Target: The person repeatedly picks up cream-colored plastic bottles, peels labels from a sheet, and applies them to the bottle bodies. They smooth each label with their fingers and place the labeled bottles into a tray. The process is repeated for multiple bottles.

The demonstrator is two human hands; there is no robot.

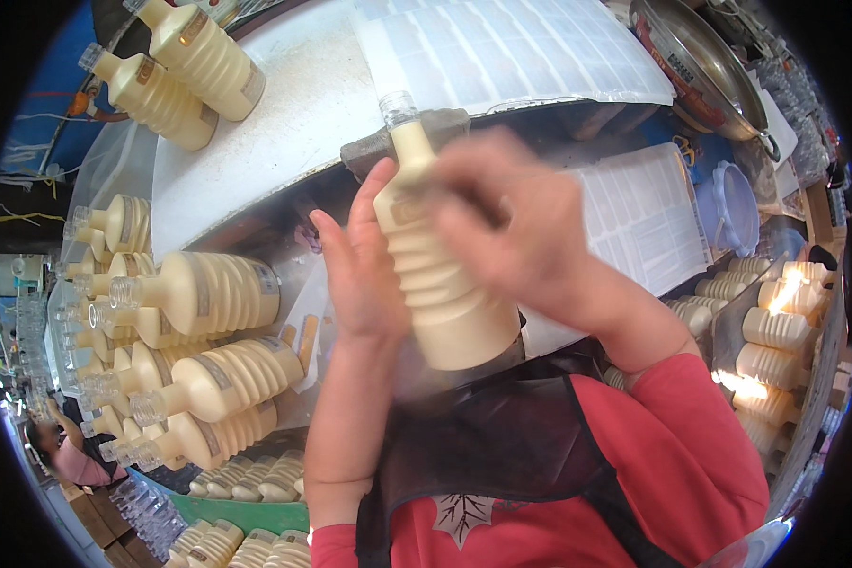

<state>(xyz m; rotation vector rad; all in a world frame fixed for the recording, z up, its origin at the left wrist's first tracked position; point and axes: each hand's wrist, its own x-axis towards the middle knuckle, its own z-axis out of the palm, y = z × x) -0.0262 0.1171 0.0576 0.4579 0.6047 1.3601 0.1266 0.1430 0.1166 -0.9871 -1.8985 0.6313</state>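
Observation:
A cream-coloured ribbed plastic bottle (pixel 437 284) with a clear threaded neck lies tilted in front of me. Its neck end is over a grey padded block (pixel 444 128), and its base points towards my apron. My left hand (pixel 366 263) is against the bottle's left side, thumb and fingers spread, with part of the hand hidden behind the bottle. Over the bottle's upper right side is my right hand (pixel 511 220), blurred, its fingers curled near the brown shoulder label (pixel 406 210). Whether those fingers pinch anything is unclear.
Two similar bottles (pixel 206 64) stand on the white tabletop (pixel 291 92). Label sheets (pixel 511 50) cover its far part, with another sheet (pixel 632 213) at right. Many bottles (pixel 220 291) are stacked at left. A metal pan (pixel 724 64) and purple bucket (pixel 735 206) are at right. A person (pixel 78 454) is far left.

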